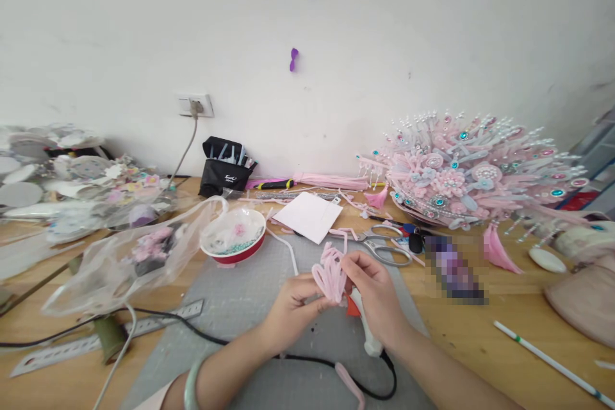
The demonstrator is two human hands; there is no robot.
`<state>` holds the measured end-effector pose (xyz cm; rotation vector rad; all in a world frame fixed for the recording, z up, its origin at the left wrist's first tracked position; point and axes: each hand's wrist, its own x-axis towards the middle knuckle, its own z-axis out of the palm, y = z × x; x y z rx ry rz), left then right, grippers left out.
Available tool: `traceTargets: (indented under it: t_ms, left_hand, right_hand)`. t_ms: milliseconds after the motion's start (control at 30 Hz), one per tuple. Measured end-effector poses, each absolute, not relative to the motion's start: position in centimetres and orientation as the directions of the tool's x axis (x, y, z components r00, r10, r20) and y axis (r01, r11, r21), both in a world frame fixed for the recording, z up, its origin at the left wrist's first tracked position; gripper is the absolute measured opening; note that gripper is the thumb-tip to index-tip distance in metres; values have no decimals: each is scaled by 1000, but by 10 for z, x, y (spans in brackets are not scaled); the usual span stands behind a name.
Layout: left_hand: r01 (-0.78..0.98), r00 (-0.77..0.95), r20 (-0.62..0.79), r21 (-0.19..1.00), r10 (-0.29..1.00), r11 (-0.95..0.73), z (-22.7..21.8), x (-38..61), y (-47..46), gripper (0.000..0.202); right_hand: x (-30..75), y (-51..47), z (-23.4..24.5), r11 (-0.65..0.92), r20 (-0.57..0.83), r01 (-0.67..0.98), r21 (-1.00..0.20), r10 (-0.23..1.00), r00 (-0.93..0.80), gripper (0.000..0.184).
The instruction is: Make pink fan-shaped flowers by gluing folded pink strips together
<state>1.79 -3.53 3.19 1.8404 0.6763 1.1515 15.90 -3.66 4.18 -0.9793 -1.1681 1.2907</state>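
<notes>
Between my two hands, over the grey cutting mat (202, 295), is a looped bunch of pink pipe cleaner (329, 274). My left hand (295, 307) pinches its lower left side between thumb and fingers. The fingers of my right hand (372, 288) are closed on its right edge, by a strand that sticks upward. Under my right hand lies a white-handled tool (368, 327) with a black cord and an orange-red part beside it. A bent piece of pink pipe cleaner (350, 385) rests on the mat nearer to me.
Scissors (384, 246), a white card (307, 216) and a red-rimmed bead bowl (263, 245) lie beyond my hands. A large pink beaded headdress (446, 173) stands at right. A plastic bag (110, 269), metal ruler (163, 319) and black cord (206, 336) are at left.
</notes>
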Motion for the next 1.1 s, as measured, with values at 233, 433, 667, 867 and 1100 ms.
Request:
traceTargets:
  t_ms: [233,433,667,867,1100]
  left_hand:
    - [-39,457,446,874,769,-484,33,18,-37,23]
    - [-46,463,444,877,767,-479,32,17,-37,25]
    - [-45,469,396,904,790,-426,27,18,-37,25]
    - [-30,449,432,882,782,-470,30,17,-37,24]
    - [-54,476,454,870,753,-490,30,17,-38,20]
  right_hand:
    - [166,-31,55,-252,-100,-374,-893,919,-380,26]
    - [172,-27,55,-460,-175,-430,-777,813,-555,23]
    - [166,-27,54,-463,-217,-514,-722,857,-468,24]
    - [163,-28,51,-461,-240,-573,-678,875,-420,25]
    - [162,-30,51,-460,-229,-536,-707,867,-443,25]
